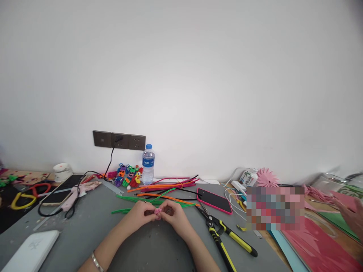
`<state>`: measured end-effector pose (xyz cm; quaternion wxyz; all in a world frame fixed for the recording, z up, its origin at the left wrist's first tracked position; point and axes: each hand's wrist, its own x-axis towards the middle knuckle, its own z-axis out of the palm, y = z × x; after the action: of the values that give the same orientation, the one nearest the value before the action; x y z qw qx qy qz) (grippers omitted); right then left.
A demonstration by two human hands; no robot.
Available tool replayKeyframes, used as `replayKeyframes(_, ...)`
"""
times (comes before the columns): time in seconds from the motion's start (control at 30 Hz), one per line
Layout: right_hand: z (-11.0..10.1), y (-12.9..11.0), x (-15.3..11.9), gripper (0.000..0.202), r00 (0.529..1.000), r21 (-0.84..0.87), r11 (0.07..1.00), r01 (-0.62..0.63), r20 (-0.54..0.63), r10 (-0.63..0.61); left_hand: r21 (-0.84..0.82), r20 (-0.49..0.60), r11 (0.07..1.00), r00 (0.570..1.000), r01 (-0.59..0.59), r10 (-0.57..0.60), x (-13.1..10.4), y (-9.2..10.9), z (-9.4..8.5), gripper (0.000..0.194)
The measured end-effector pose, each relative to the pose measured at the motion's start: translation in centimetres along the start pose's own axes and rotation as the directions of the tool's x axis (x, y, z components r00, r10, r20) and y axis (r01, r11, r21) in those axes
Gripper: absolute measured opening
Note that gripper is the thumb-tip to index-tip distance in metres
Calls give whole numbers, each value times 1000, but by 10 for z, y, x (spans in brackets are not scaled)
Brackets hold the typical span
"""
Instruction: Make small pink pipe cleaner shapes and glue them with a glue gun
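A small pink piece point(158, 212) is held between the two hands, and I take it as the middle of the clock, with twelve o'clock toward the wall point(181, 94). From the left hand point(140, 212) the piece lies at three o'clock; from the right hand point(175, 217) it lies at nine o'clock. So neither hand is nearer, because the fingertips of both touch it. In each hand the thumb and the first finger are almost closed and pinch the piece, while the other fingers are curled behind. The piece looks short and round (its long axis, if it has one, is too small for me to tell).

Around this centre, the green wires point(120, 211) pass behind the hands, and their ends come out at nine o'clock. The pliers point(211, 223) lie between three and four o'clock, apart from the right hand but nearer to it than to the left, with their tips pointing to about eleven. The phone point(214, 201) with pink edge is near two o'clock.
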<state>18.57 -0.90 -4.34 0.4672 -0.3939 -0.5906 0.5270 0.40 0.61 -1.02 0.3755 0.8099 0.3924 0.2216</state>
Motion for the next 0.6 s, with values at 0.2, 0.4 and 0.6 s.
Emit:
replayKeyframes(0.2, -5, -3, -2, 29, 991, 70, 994, -89, 103, 81, -32, 19, 997, 997, 76, -75, 3, -8, 6, 22)
replayKeyframes(0.4, -5, 4, -5, 28, 989, 36, 994, -108, 109, 103, 61, 17, 993, 994, 104, -105, 2, -8, 12, 18)
replayKeyframes(0.6, -3, 2, -5, 32, 986, 40, 993, -115, 128, 109, 81, 12, 991, 995, 102, -104, 4, -10, 15, 16)
